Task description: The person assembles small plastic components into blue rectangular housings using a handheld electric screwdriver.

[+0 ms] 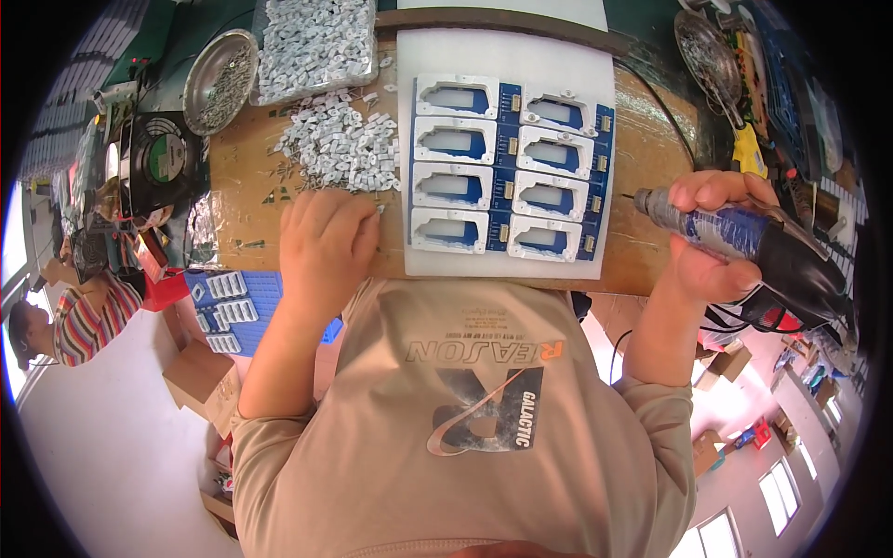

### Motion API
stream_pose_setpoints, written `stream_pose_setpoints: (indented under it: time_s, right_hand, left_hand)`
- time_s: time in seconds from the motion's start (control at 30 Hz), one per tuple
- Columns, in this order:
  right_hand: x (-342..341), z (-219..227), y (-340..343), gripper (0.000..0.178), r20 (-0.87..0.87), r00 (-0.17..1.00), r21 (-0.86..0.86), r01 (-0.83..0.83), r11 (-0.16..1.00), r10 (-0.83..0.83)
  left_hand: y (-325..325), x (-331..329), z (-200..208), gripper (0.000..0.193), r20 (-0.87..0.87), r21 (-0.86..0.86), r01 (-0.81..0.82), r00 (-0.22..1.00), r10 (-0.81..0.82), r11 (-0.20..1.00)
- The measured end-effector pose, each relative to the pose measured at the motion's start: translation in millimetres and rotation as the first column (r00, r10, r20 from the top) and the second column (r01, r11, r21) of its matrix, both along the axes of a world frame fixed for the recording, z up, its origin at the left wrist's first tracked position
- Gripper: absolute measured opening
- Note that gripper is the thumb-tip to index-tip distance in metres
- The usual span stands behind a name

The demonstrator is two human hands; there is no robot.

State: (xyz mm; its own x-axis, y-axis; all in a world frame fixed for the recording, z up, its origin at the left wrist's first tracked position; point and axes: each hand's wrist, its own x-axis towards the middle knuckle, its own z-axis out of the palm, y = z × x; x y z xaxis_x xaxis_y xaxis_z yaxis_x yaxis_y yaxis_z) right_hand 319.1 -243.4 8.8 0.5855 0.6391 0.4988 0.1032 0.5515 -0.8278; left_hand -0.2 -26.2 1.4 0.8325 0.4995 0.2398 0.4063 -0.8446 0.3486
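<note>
My right hand (712,219) is wrapped round an electric screwdriver (726,234), dark-bodied with a taped front end, its bit pointing left toward the board. At the near edge of a heap of small white plastic parts (349,144), my left hand (327,242) rests with curled fingers close together; whatever is at the fingertips is hidden. Between the hands, a blue circuit board panel (507,177) lies on a white foam sheet (558,56). White plastic frames (454,138) sit on it in two columns. Small screws show on the upper frames of the right column.
A clear bin of white parts (316,46) and a metal bowl of screws (223,84) stand at the back left. A black fan (166,158) is farther left. Another metal bowl (709,60) and tools are at the back right. A person in stripes (84,321) sits at far left.
</note>
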Motion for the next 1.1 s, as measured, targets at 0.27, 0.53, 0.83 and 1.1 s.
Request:
stream_pose_setpoints:
  time_s: [0.27, 0.53, 0.83, 1.1]
  right_hand:
    - [-2, -1, -2, 0.100, -0.038, 0.997, 0.049, -0.062, 0.997, 0.064]
    - [-7, 2, 1, 0.099, -0.074, 0.995, 0.032, -0.059, 0.998, 0.061]
    - [-4, 1, -4, 0.091, 0.066, 0.998, -0.051, -0.013, 0.999, 0.017]
    - [-10, 25, 9, 0.095, 0.163, 0.981, 0.025, -0.115, 0.993, 0.110]
  left_hand:
    - [-8, -8, -11, 0.023, 0.066, 0.131, 0.077, 0.994, -0.086, 0.988]
    - [-8, -10, -14, 0.019, 0.069, 0.055, 0.019, 0.997, -0.023, 0.998]
    - [-7, 3, -4, 0.019, 0.041, -0.048, -0.027, 0.999, 0.028, 0.998]
    - [-22, 85, 31, 0.021, 0.261, -0.070, 0.242, 0.941, -0.216, 0.968]
